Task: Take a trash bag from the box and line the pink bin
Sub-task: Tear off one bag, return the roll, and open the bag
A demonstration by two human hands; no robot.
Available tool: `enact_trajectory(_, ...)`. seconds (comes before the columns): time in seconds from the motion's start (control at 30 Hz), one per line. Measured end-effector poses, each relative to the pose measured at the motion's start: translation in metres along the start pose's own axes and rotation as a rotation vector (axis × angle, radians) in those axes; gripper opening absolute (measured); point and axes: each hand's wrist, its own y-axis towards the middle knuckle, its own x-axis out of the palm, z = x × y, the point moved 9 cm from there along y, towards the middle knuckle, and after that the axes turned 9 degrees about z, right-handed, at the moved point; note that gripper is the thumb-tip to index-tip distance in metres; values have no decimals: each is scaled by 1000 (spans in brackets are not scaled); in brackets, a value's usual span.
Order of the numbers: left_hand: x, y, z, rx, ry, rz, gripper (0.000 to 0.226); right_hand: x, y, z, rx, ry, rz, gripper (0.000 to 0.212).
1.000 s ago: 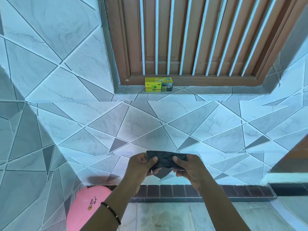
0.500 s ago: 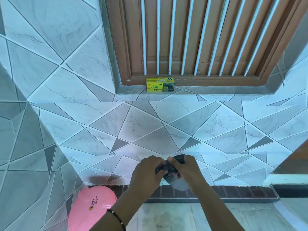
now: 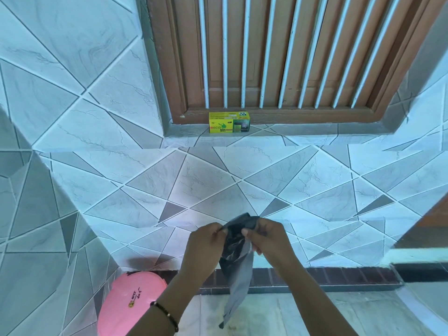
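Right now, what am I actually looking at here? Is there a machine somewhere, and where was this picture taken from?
There is no machine: a person is working with bare hands. The one picture comes from a wide-angle camera worn on the person's head, looking forward and down, which is why the tiled wall appears bent.

The left hand and the right hand both pinch a dark grey trash bag. Its top is bunched between the fingers and the rest hangs down loosely, partly unfolded.

On the window ledge stands a yellow box, with a barred wooden window behind it. At the lower left, against the wall, is the pink bin, seen from above. No bag is on it yet.
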Motion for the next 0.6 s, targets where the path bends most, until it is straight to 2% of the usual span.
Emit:
enact_trajectory(0.1, -5, -1, -26, -325, -308, 46, 24, -15, 4, 11, 93, 87, 62, 19)
enact_trajectory(0.17, -8, -3, -37, -403, -346, 62, 23, -21, 5, 15, 129, 172, 102, 16)
enact_trajectory(0.3, 2, -15, -42, -503, -427, 1, 23, -31, 4, 13, 66, 252, 276, 6)
enact_trajectory(0.43, 19, -27, -42, -550, -405, -81, 18, -46, 4, 3, -46, 275, 435, 8)
enact_trajectory(0.53, 16, -28, -46, -559, -387, -40, 17, -52, -1, -3, -76, 354, 476, 12)
enact_trajectory(0.6, 6, -25, -43, -454, -258, 7, 14, -49, 0, -5, -90, 353, 427, 9)
